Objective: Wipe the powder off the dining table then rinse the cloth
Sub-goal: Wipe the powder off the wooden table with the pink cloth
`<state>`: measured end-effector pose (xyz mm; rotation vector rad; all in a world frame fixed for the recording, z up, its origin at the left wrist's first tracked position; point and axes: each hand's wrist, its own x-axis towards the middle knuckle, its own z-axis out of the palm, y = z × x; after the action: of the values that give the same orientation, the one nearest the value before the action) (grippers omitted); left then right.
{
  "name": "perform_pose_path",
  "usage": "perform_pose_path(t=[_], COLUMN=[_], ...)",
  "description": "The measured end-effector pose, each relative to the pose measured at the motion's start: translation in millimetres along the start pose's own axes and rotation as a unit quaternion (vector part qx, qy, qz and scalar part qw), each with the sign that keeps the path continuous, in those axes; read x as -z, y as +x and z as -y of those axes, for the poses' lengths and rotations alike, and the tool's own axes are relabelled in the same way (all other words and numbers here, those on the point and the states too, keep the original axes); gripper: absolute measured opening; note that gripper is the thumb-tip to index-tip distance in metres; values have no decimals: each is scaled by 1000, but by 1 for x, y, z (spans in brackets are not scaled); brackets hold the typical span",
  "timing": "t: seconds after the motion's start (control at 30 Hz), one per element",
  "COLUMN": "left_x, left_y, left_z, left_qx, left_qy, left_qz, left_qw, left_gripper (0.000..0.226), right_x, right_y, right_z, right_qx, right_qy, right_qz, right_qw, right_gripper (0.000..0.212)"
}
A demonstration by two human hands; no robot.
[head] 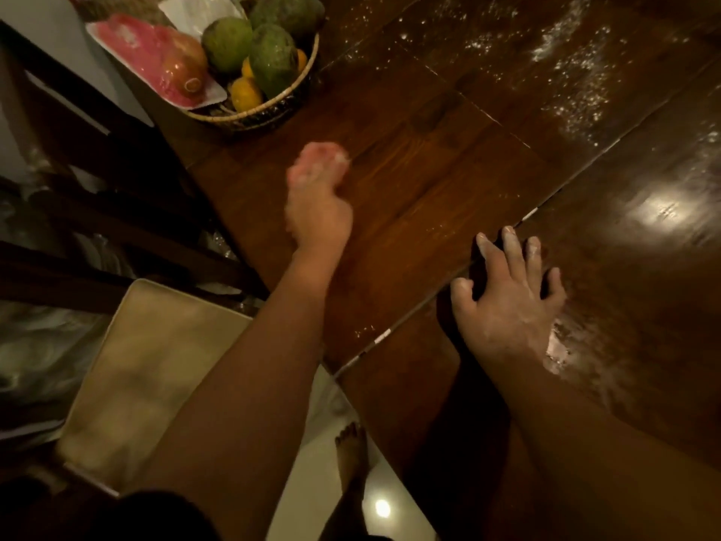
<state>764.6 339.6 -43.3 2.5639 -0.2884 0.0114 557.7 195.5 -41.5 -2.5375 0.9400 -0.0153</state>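
Observation:
The dark wooden dining table (429, 169) fills the right of the view. White powder (565, 64) lies scattered across its far right part, and a smeared patch (565, 345) sits beside my right wrist. My right hand (511, 298) rests flat on the table with fingers spread and dusted white. My left hand (316, 189) is blurred above the table's left part, its fingers curled in with white on the tips. No cloth is visible anywhere.
A woven basket (273, 111) of green and orange fruit and a wrapped pink tray (148, 60) stands at the table's far left corner. A chair with a beige cushion (148, 376) sits at the lower left. My bare foot (351, 454) is on the pale floor.

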Motion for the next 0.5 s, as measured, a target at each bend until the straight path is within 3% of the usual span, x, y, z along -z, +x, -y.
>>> perform_pose_path(t=[0.07, 0.13, 0.23, 0.3, 0.37, 0.43, 0.5], left_x=[-22, -28, -1, 28, 49, 51, 35], left_y=[-26, -79, -139, -158, -171, -196, -234], left_z=[-44, -66, -24, 21, 46, 41, 18], left_qx=[-138, -285, -346, -304, -148, 28, 32], left_qy=[-44, -42, -47, -57, -112, -139, -133], left_qz=[64, 163, 230, 206, 110, -18, -69], left_qw=[987, 944, 909, 928, 976, 990, 988], left_gripper=[65, 68, 67, 55, 43, 40, 36], right_x=[0, 4, 15, 25, 35, 41, 46], right_y=[-1, -3, -12, -27, -46, -65, -82], right_z=[-3, -9, -35, -64, -94, -116, -129], right_qx=[-4, -9, 57, 132, 171, 179, 179], right_qy=[51, 128, 163, 87, 22, -13, -31], right_qz=[-23, -39, -2, 49, 81, 88, 90], right_qw=[998, 991, 985, 986, 982, 980, 979], right_gripper=[57, 50, 50, 55, 58, 60, 61])
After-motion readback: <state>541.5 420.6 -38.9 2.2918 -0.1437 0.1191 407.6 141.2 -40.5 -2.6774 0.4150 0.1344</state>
